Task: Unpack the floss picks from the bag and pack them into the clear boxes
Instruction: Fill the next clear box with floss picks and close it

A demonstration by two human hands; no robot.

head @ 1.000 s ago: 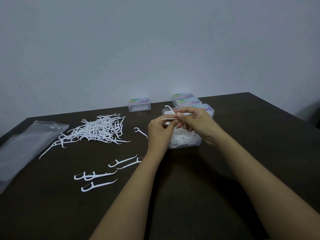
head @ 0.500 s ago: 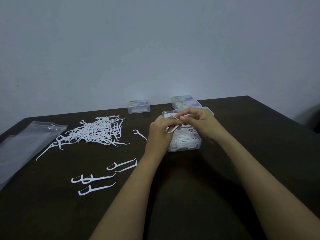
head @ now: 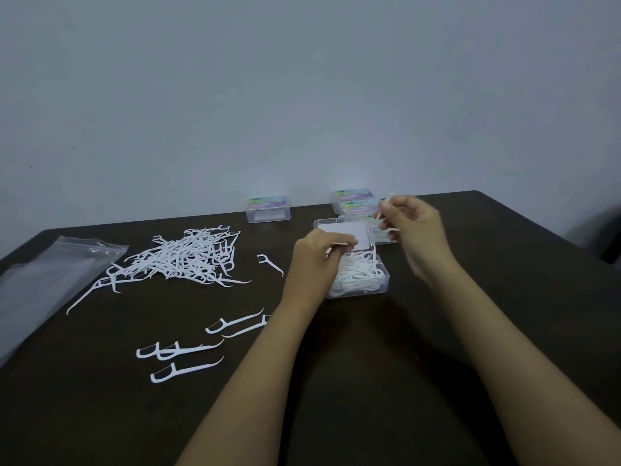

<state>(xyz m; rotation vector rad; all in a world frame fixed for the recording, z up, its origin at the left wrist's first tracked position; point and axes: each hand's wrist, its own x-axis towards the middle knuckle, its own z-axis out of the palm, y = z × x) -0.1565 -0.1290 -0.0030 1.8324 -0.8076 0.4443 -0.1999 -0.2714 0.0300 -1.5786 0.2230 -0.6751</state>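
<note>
Right hand point(head: 415, 227): fingers pinched on one floss pick point(head: 385, 205), raised above the closed boxes point(head: 356, 205).
Left hand point(head: 319, 255): fingers curled at the open box point(head: 361, 279) rim; whether they grip anything is unclear.
Open box: holds picks, lid up.
Worktop point(head: 470, 297): loose pile point(head: 184, 257) left, bag point(head: 43, 280) far left.

Right hand point(head: 415, 227) with a floss pick point(head: 384, 205), left hand point(head: 319, 252) at open clear box point(head: 361, 280).
</note>
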